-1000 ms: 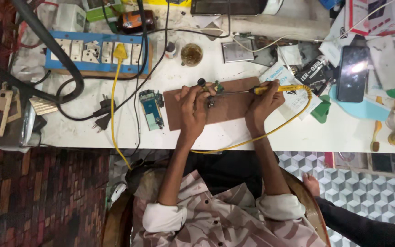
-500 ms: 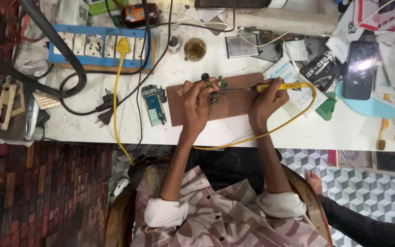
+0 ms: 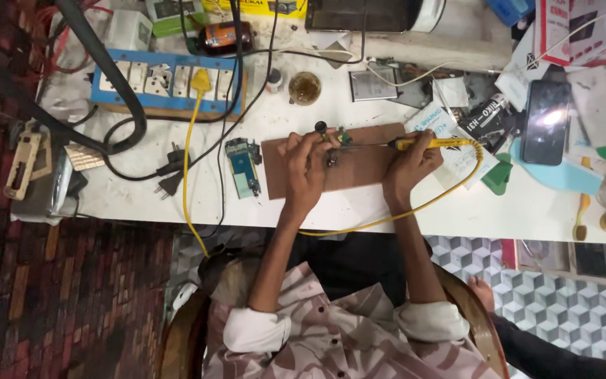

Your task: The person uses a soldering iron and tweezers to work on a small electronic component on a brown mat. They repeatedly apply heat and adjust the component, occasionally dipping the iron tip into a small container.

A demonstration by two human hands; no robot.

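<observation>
While the right hand (image 3: 409, 165) keeps a closed grip on the yellow handle of a soldering iron (image 3: 433, 143), its thin metal tip reaches left across the brown board (image 3: 359, 168) toward a small green circuit piece (image 3: 337, 138) that the left hand (image 3: 304, 165) pinches in a narrow grip between thumb and fingertips. That small piece sits at the far edge of the board, which lies near the middle of the white counter (image 3: 499, 210), close to its near edge. The iron's yellow cord (image 3: 415, 209) loops from the handle down past the near edge of the counter and back under the forearms. Just left of the board lies a blue-green circuit board (image 3: 243, 167), apart from the left hand. Toward the far left corner stands a blue power strip (image 3: 166, 84) with a yellow plug (image 3: 200, 81) in it, black cables running beside it. A small round tin (image 3: 304, 88) of brownish paste rests beyond the board, near the far edge. To the right of the iron, a dark phone (image 3: 546, 121) lies among papers and packets.
</observation>
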